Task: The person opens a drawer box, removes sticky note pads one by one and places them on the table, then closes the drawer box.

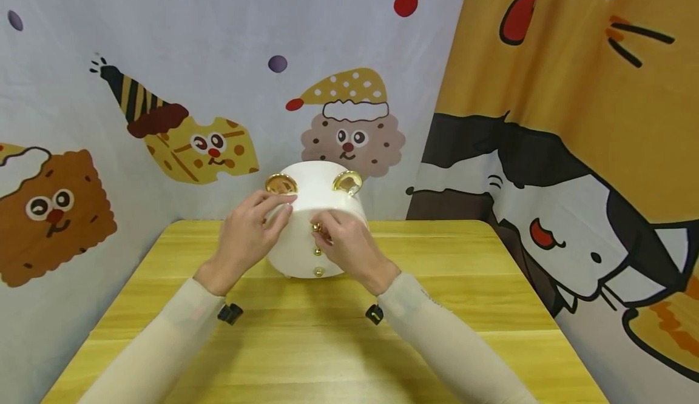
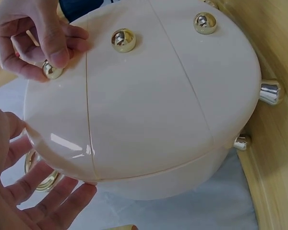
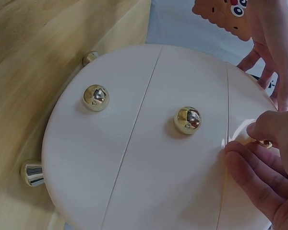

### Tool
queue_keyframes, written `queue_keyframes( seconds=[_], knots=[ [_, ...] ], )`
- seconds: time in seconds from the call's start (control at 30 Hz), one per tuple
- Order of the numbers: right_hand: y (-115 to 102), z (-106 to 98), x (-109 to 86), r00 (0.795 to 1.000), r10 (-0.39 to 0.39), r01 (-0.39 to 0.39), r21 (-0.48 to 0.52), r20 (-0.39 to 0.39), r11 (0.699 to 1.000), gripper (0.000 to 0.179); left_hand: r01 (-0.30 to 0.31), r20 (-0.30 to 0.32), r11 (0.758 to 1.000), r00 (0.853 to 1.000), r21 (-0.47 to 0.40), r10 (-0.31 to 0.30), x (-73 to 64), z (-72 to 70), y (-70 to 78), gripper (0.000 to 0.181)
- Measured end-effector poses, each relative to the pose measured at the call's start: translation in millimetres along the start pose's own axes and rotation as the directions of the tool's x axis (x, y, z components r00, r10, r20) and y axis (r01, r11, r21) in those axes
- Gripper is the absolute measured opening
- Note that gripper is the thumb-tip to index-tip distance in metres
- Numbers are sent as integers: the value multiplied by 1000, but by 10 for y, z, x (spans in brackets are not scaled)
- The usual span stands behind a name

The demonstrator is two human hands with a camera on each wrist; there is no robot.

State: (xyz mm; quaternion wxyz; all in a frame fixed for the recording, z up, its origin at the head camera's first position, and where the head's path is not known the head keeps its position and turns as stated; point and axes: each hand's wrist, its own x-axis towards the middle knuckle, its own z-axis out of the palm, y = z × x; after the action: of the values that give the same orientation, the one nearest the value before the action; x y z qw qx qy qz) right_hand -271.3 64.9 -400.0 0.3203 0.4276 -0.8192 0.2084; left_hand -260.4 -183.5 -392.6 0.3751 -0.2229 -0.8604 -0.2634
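Observation:
A white rounded box (image 1: 300,252) with three drawer fronts stands on the table, each front bearing a round gold knob. My right hand (image 1: 349,243) pinches the top knob (image 2: 53,71) between thumb and forefinger. The middle knob (image 3: 187,120) and the bottom knob (image 3: 96,97) are untouched. Fairly straight fingers of my left hand (image 1: 246,234) touch the upper left edge of the box, beside one of two gold ear-shaped rings (image 1: 347,182) on top. In the left wrist view, thin seams separate the drawer fronts, and all look closed.
Short gold feet (image 2: 271,92) hold the box up from the wooden table (image 1: 306,355). Close behind the table hangs a cartoon-printed cloth (image 1: 218,40), and another printed cloth (image 1: 557,88) hangs along the right side.

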Motion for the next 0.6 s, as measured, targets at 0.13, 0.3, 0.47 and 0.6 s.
queue_keyframes(
  seconds=[0.13,0.3,0.47,0.6],
  knots=[
    [7,1,15,1000,-11,11,-7,-1,1000,26,-4,16,1000,1000,-5,4,13,-19,-12,20],
    [3,-18,27,1000,-15,16,-14,12,1000,26,-10,23,1000,1000,2,10,13,-35,-6,22],
    [-11,-23,23,1000,0,0,-8,27,1000,26,-2,42,1000,999,8,1,13,-45,-3,23],
    [-13,-33,17,999,6,-6,0,37,1000,25,11,45,1000,999,1,-11,17,-51,6,22]
  ],
)
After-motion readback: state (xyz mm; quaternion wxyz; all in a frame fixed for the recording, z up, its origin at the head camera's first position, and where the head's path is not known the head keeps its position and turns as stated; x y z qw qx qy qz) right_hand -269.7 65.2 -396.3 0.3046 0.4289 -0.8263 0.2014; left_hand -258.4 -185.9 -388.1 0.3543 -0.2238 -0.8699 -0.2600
